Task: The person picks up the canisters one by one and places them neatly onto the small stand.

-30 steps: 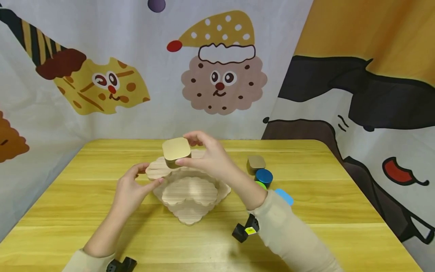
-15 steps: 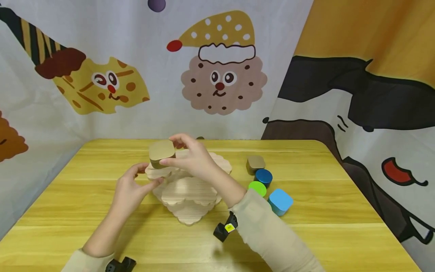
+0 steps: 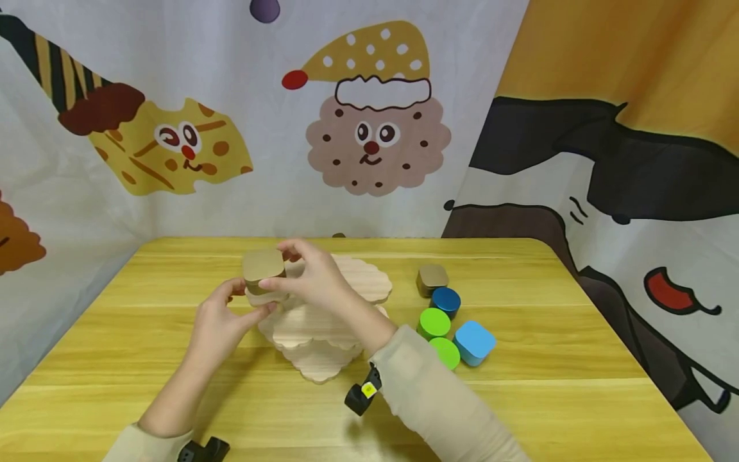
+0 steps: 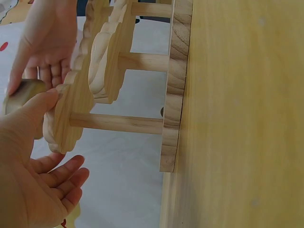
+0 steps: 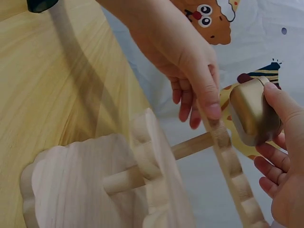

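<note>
A pale wooden tiered stand (image 3: pixel 317 327) with scalloped boards stands on the table; round dowels (image 4: pixel 116 122) carry its raised boards above the base. My left hand (image 3: pixel 222 317) pinches the left end of the top board (image 4: pixel 66 111), thumb on one face and fingers at the other. Between the thumb and fingers of my right hand (image 3: pixel 317 276) is a small gold tin (image 3: pixel 262 264) with rounded corners. The tin is held right at that same board end, lid side up. In the right wrist view, the gold tin (image 5: pixel 254 111) shows close beside the board edge.
Right of the stand sit another gold tin (image 3: pixel 432 278), a dark blue round tin (image 3: pixel 446 300), two green round tins (image 3: pixel 434 323) and a light blue square tin (image 3: pixel 475 342). A printed curtain (image 3: pixel 231 218) hangs behind the table (image 3: pixel 548 398).
My right hand has carried the gold tin left and down, to the left end of the top board. The green and light blue tins have come into fuller view. The left hand keeps its place.
</note>
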`<state>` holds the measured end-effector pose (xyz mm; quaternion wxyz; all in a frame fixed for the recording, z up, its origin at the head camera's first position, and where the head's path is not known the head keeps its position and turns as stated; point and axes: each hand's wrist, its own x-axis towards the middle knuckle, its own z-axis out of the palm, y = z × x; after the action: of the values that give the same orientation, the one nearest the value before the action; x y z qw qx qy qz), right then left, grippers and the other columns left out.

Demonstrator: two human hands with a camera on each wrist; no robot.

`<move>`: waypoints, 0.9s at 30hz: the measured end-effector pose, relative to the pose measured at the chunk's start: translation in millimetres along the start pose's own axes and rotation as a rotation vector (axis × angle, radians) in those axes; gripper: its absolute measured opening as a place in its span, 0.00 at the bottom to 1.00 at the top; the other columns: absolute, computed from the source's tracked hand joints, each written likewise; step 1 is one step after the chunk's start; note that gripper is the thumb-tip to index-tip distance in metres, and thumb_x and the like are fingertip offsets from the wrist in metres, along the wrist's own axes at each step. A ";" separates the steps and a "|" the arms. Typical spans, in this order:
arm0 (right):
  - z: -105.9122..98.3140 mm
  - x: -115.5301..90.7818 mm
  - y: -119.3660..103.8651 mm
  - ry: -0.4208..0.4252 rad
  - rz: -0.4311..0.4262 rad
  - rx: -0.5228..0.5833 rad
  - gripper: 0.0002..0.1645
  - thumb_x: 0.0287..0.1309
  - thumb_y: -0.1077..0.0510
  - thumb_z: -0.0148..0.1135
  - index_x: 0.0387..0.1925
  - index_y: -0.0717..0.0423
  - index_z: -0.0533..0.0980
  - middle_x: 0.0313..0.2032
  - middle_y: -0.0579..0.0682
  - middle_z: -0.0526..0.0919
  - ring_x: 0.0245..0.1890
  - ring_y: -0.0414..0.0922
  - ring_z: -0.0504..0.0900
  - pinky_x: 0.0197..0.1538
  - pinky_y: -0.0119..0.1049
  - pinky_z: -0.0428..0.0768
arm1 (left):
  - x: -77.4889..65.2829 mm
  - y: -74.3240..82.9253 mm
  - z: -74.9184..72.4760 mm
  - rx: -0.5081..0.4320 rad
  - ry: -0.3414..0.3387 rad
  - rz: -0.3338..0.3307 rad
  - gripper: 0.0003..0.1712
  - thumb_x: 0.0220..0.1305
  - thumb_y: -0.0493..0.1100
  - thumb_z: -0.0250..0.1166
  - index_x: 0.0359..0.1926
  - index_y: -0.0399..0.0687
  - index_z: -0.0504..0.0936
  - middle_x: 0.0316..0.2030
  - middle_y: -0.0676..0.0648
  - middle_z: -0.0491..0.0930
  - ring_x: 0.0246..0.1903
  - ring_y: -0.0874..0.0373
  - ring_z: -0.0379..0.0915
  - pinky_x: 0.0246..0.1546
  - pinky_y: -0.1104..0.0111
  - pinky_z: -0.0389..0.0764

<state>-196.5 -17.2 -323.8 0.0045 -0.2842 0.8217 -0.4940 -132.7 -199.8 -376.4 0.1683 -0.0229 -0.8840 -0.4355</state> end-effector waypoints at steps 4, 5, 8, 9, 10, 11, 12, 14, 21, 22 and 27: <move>3.1 1.3 3.6 0.001 0.005 -0.013 0.38 0.45 0.44 0.76 0.57 0.52 0.73 0.44 0.38 0.77 0.47 0.39 0.73 0.48 0.33 0.73 | -0.5 0.5 -0.4 -0.002 -0.007 -0.008 0.37 0.52 0.55 0.73 0.54 0.33 0.74 0.49 0.35 0.75 0.52 0.40 0.68 0.50 0.42 0.68; 3.9 1.5 4.7 0.000 0.007 -0.014 0.38 0.45 0.44 0.76 0.57 0.51 0.73 0.43 0.38 0.77 0.46 0.39 0.73 0.47 0.33 0.74 | -0.7 0.7 -0.6 -0.003 -0.009 -0.011 0.37 0.53 0.56 0.73 0.54 0.33 0.73 0.49 0.35 0.75 0.52 0.40 0.68 0.50 0.42 0.67; 5.6 1.6 7.2 -0.004 0.008 -0.004 0.38 0.45 0.44 0.76 0.57 0.51 0.73 0.43 0.38 0.77 0.45 0.39 0.73 0.46 0.32 0.74 | -1.2 1.0 -0.9 -0.005 -0.013 -0.014 0.38 0.52 0.56 0.73 0.54 0.34 0.73 0.49 0.35 0.75 0.52 0.39 0.68 0.50 0.41 0.67; 6.1 1.6 7.8 -0.006 0.010 -0.005 0.39 0.45 0.43 0.76 0.57 0.51 0.73 0.43 0.38 0.77 0.45 0.38 0.73 0.45 0.32 0.74 | -1.1 1.1 -1.0 -0.005 -0.014 -0.015 0.37 0.52 0.56 0.73 0.54 0.34 0.74 0.49 0.35 0.75 0.52 0.39 0.68 0.50 0.41 0.67; 6.5 1.4 7.9 -0.009 0.011 -0.005 0.39 0.45 0.43 0.76 0.57 0.52 0.73 0.43 0.38 0.77 0.45 0.38 0.73 0.45 0.32 0.75 | -1.2 1.3 -1.2 -0.004 -0.014 -0.014 0.37 0.52 0.56 0.73 0.54 0.34 0.74 0.49 0.35 0.75 0.52 0.39 0.68 0.50 0.41 0.67; 6.7 1.4 7.8 -0.011 0.011 -0.009 0.39 0.44 0.43 0.76 0.57 0.51 0.73 0.43 0.38 0.77 0.45 0.38 0.73 0.45 0.32 0.75 | -1.2 1.5 -1.3 -0.004 -0.014 -0.014 0.38 0.53 0.56 0.73 0.54 0.34 0.73 0.49 0.35 0.75 0.52 0.39 0.68 0.50 0.41 0.68; 6.9 1.3 7.8 -0.013 0.010 -0.021 0.40 0.44 0.42 0.75 0.58 0.52 0.72 0.44 0.38 0.77 0.45 0.38 0.73 0.46 0.32 0.75 | -0.9 1.6 -1.3 -0.005 -0.013 -0.014 0.38 0.52 0.55 0.73 0.55 0.33 0.73 0.49 0.35 0.75 0.51 0.39 0.69 0.49 0.42 0.67; 7.3 1.0 7.5 -0.021 0.008 -0.048 0.41 0.44 0.41 0.75 0.58 0.52 0.72 0.45 0.39 0.77 0.45 0.37 0.73 0.47 0.32 0.74 | -0.8 1.8 -1.5 -0.002 -0.011 -0.014 0.38 0.52 0.55 0.73 0.55 0.33 0.73 0.48 0.35 0.76 0.51 0.38 0.69 0.49 0.42 0.68; 7.7 0.0 7.7 -0.037 0.023 -0.096 0.43 0.45 0.39 0.74 0.60 0.51 0.71 0.47 0.40 0.77 0.45 0.37 0.73 0.48 0.32 0.74 | -1.1 1.5 -1.2 -0.003 -0.001 0.002 0.38 0.52 0.54 0.74 0.55 0.33 0.73 0.47 0.35 0.76 0.50 0.38 0.69 0.48 0.42 0.68; 7.8 0.0 7.7 -0.037 0.021 -0.102 0.43 0.45 0.39 0.74 0.60 0.51 0.70 0.47 0.41 0.77 0.45 0.37 0.73 0.48 0.32 0.74 | -1.2 1.4 -1.2 -0.003 0.000 0.004 0.38 0.52 0.54 0.74 0.55 0.33 0.73 0.47 0.35 0.76 0.50 0.38 0.69 0.48 0.42 0.68; 8.8 0.2 6.6 -0.032 0.008 -0.146 0.43 0.45 0.39 0.74 0.60 0.52 0.70 0.47 0.42 0.78 0.46 0.37 0.74 0.50 0.32 0.73 | -0.7 -0.4 -0.7 0.002 0.007 0.007 0.37 0.52 0.54 0.74 0.55 0.33 0.74 0.46 0.35 0.76 0.49 0.38 0.70 0.47 0.44 0.69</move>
<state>-197.2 -22.2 -333.6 -0.0010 -0.2883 0.8565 -0.4281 -131.9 -200.5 -376.5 0.1730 -0.0241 -0.8838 -0.4340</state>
